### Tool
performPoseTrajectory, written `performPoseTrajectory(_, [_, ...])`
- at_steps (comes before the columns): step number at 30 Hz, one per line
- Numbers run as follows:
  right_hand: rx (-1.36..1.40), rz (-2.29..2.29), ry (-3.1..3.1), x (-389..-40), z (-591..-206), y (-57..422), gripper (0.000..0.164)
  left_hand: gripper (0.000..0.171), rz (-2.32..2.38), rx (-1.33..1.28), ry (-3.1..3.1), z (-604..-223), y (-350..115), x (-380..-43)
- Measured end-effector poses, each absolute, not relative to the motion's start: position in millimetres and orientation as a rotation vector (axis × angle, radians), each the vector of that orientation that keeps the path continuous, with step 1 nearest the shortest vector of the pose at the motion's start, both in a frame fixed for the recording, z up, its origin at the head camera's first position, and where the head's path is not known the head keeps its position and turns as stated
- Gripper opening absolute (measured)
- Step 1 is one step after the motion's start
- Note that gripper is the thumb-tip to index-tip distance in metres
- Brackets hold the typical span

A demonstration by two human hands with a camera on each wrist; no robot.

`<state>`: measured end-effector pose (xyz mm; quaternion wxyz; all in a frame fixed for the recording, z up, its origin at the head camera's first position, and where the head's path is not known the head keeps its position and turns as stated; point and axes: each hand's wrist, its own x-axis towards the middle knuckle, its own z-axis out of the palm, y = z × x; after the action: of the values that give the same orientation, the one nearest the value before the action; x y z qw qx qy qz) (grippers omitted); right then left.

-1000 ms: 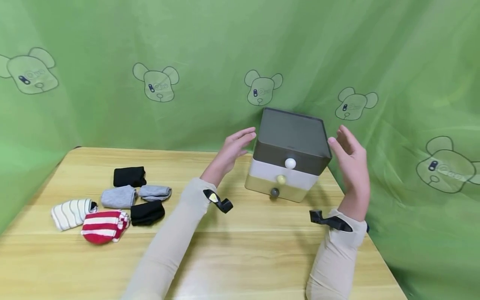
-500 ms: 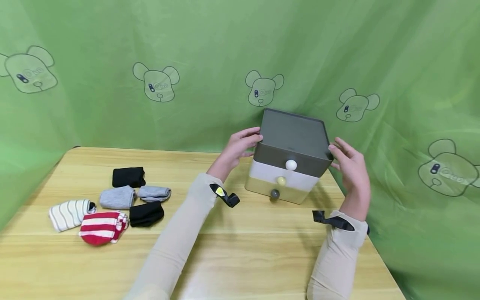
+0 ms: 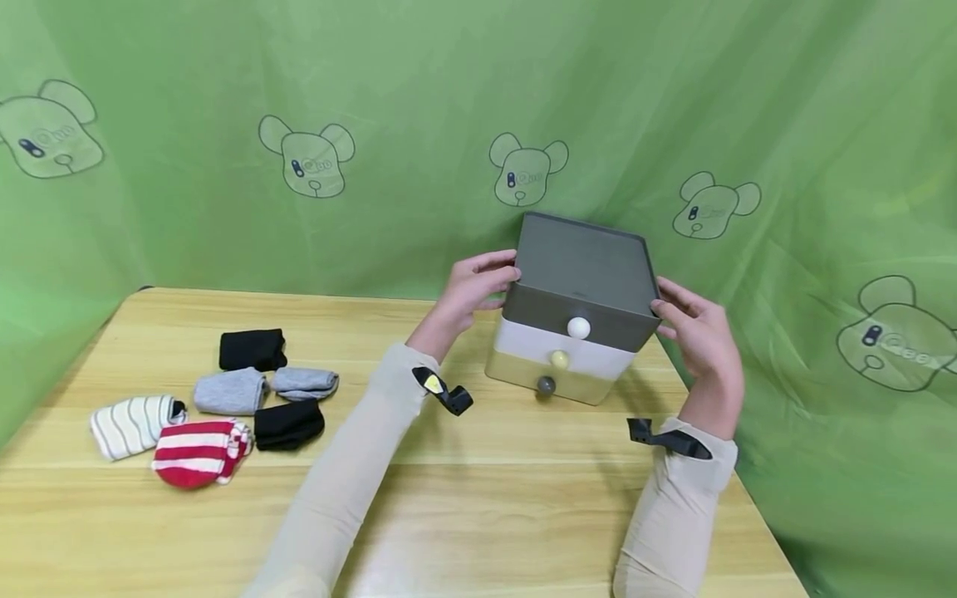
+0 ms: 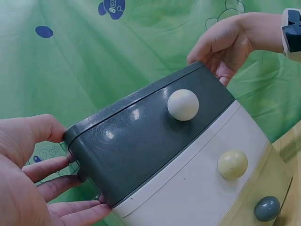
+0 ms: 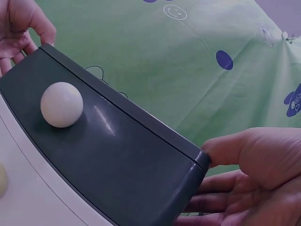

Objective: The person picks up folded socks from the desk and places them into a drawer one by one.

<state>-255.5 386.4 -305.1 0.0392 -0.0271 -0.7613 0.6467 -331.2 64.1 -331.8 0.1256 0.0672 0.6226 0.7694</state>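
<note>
A drawer box (image 3: 586, 257) of three stacked tiers, dark grey over white over pale yellow, stands on the table. Round knobs sit on its front: a white knob (image 3: 579, 327) on top, a yellow knob (image 3: 559, 359), then a grey knob (image 3: 546, 384). My left hand (image 3: 473, 289) touches the left side of the dark top tier, thumb near its upper edge. On the opposite side my right hand (image 3: 695, 328) rests its thumb at the top corner, fingers along the side. In the left wrist view the left fingertips (image 4: 104, 201) meet the side with fairly straight fingers.
Several folded socks lie at the table's left: black sock (image 3: 252, 350), grey sock (image 3: 232, 391), smaller grey sock (image 3: 305, 383), another black sock (image 3: 289, 425), striped white sock (image 3: 130, 426), red-and-white sock (image 3: 196, 453). A green curtain (image 3: 419, 100) hangs behind the wooden table (image 3: 478, 515).
Both hands have come inward from beside the drawer box and now touch its sides; the right hand has also lowered. The box stays put on the table. The head view shifted slightly.
</note>
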Motion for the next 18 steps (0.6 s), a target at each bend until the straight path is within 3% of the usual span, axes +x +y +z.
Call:
performPoseTrajectory(10, [0.046,2.196,-2.225,-259,-300,363,0.07,0.049,2.254,0.179,1.869,-330,38,-321])
performPoseTrajectory(18, [0.132,2.218,-2.243,-270,-303,330,0.064,0.051,2.263,0.128,1.919,-330,1,-310])
